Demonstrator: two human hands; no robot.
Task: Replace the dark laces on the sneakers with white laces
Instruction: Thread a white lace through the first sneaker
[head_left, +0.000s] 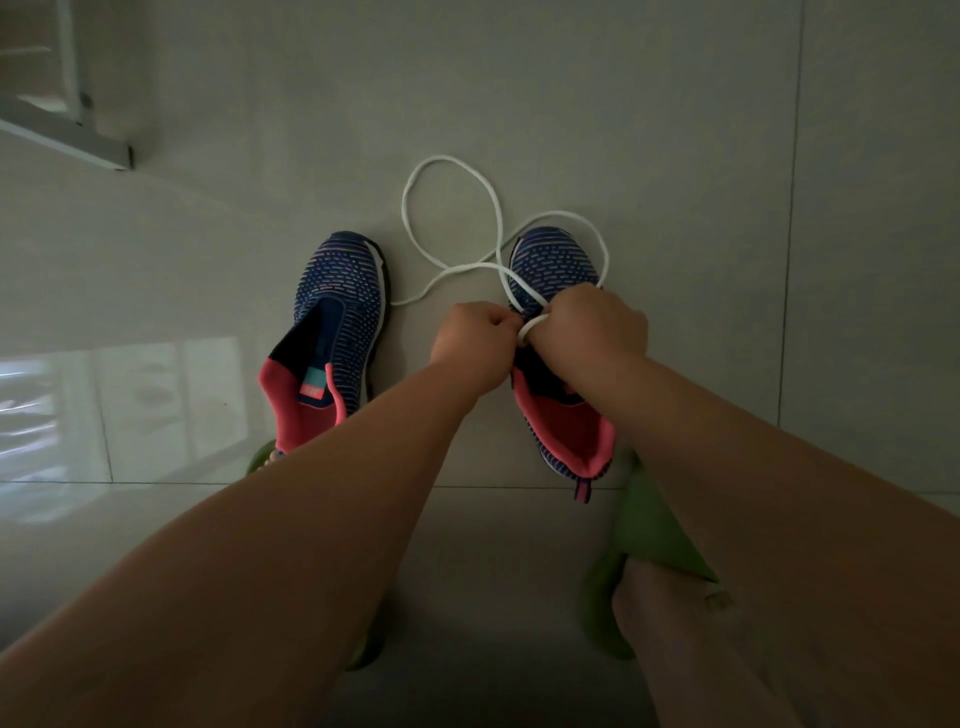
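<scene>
Threading white lace (451, 218) through right sneaker (558, 332) on floor (675, 156), both hands close together: left hand (475, 345) and right hand (597, 325) each pinched on lace. Left sneaker (332, 332) unlaced beside. Next, probably: pulling slack through, crossing ends.

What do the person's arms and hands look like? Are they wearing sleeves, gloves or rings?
Both arms are bare right up to the picture's edge, so no sleeves show. The left hand and the right hand have no gloves. No rings, watch or bracelet can be seen, though the room is dim and the fingers are mostly hidden.
</scene>
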